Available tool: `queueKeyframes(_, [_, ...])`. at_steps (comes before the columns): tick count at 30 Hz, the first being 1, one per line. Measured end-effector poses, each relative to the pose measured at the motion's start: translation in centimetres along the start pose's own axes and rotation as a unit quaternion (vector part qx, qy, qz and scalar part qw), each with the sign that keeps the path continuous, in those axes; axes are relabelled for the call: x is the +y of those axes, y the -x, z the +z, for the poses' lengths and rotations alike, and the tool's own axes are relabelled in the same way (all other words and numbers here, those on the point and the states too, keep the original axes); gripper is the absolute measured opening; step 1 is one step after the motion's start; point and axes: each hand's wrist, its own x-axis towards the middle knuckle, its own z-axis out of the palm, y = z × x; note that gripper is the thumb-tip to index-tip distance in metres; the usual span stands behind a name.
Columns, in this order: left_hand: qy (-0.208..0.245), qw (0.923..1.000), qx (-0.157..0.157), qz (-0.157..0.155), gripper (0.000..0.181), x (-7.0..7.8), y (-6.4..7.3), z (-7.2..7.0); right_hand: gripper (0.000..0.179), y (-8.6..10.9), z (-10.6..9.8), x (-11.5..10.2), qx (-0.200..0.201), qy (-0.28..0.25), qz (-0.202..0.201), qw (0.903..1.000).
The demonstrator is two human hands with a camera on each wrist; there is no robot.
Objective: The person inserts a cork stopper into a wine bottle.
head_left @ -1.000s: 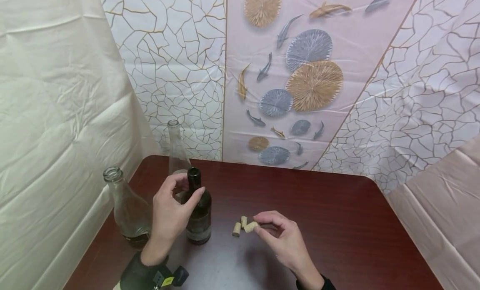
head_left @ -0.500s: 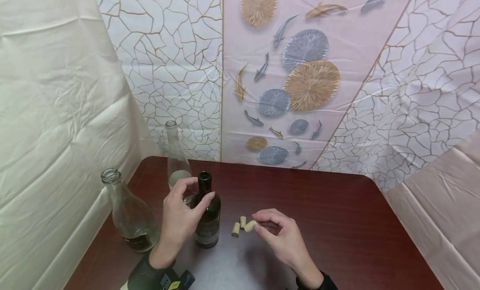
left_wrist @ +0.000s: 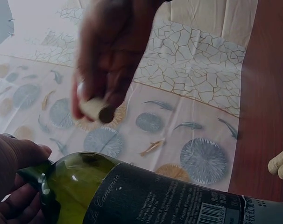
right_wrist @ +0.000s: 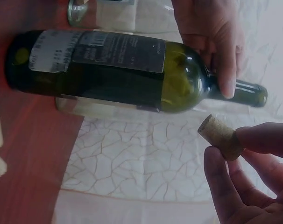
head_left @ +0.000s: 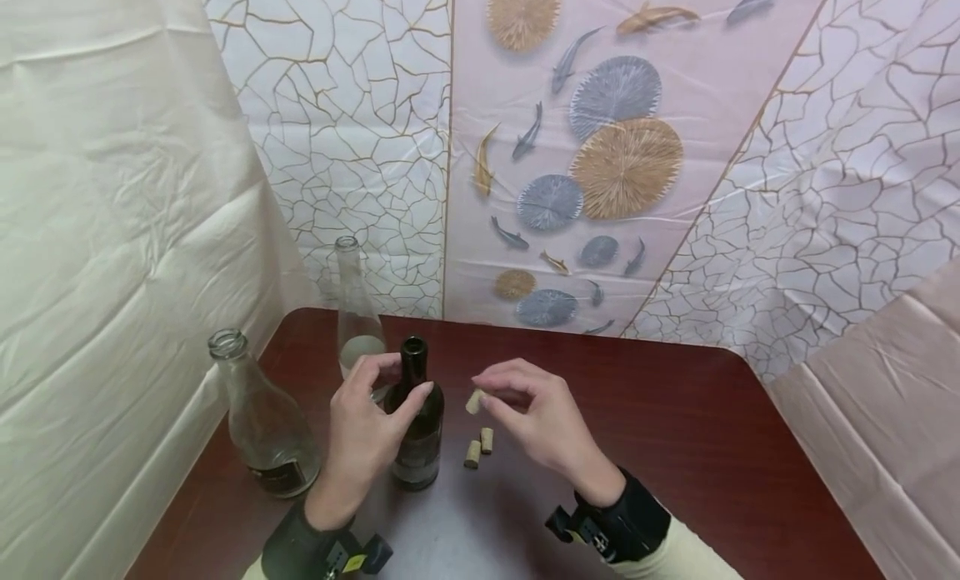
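My left hand (head_left: 358, 434) holds a dark green wine bottle (head_left: 418, 459) by the neck, thumb on the near side. The bottle stands upright on the table, its mouth uncovered. Between thumb and fingertips, my right hand (head_left: 543, 417) pinches a cork (head_left: 474, 402), raised above the tabletop to the right of the bottle. In the right wrist view this cork (right_wrist: 222, 137) is tilted, one end pointing towards the bottle's shoulder. Two more corks, one (head_left: 472, 454) nearer and one (head_left: 487, 440) just behind it, stand close together on the table below my right hand.
A clear glass bottle (head_left: 266, 430) with a dark label stands left of my left hand. Behind the green bottle is another clear bottle (head_left: 356, 305). The reddish-brown table (head_left: 675, 447) ends at hanging patterned cloth (head_left: 360, 130) at the back.
My left hand and the green bottle have shifted right, away from the clear bottle. My right hand has lifted one cork off from beside the other two, moving up and left towards the bottle.
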Motion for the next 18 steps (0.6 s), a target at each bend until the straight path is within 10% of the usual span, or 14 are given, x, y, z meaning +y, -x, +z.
queueKeyframes(18, [-0.006,0.9997,0.015,0.020,0.043,-0.4,0.1,0.0,0.022,-5.4,-0.1,-5.1,-0.018,0.083,-0.137,0.9870])
